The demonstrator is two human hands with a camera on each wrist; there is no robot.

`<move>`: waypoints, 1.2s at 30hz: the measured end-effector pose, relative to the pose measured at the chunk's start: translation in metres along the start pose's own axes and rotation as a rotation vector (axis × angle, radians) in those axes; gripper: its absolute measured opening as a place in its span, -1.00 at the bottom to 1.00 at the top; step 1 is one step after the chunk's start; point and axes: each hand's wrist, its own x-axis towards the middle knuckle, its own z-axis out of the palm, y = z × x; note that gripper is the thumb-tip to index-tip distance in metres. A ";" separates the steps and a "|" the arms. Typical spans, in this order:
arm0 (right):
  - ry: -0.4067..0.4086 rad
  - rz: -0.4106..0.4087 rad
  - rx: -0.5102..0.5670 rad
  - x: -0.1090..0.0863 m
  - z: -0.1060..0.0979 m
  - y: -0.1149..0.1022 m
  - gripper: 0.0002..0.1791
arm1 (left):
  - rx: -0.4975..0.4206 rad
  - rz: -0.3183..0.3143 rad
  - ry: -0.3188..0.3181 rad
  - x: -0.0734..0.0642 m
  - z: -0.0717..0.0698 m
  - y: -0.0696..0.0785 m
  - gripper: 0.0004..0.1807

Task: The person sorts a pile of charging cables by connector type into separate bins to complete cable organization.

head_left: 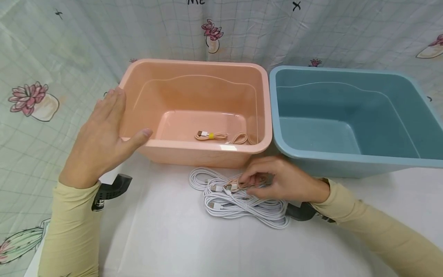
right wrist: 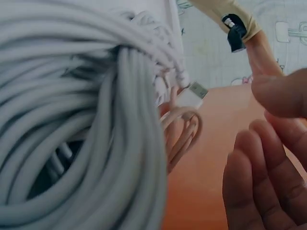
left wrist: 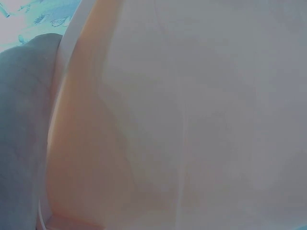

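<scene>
My left hand rests with straight fingers on the left rim of the peach bin, the thumb reaching over its front corner. In the left wrist view the bin's inner wall fills most of the picture. My right hand hovers at a heap of coiled white cables, its fingers bent. A peach USB cable with a white plug lies on that heap. In the right wrist view a gap shows between this cable and my fingertips, and nothing is between thumb and fingers.
Inside the peach bin lie a peach cable with a yellow tie and another peach cable loop. A blue bin stands close on its right. A patterned curtain hangs behind both, and white cloth covers the table.
</scene>
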 end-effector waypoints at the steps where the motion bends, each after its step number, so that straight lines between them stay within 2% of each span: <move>1: 0.009 -0.003 -0.013 0.000 0.001 0.002 -0.75 | -0.001 0.005 0.004 0.000 0.000 0.000 0.03; 5: 0.023 -0.013 -0.057 -0.002 0.005 0.009 -0.73 | -0.002 0.014 0.012 0.001 0.000 0.000 0.02; 12: 0.018 0.034 -0.093 -0.004 0.007 0.013 -0.69 | 0.004 0.010 0.000 0.000 -0.001 0.000 0.02; 25: 0.042 -0.007 -0.193 -0.001 0.009 0.016 -0.62 | 0.003 0.010 0.009 -0.001 -0.001 0.000 0.01; 36: 0.025 0.054 -0.226 0.000 0.013 0.017 -0.59 | 0.005 0.012 0.011 0.000 -0.001 0.000 0.02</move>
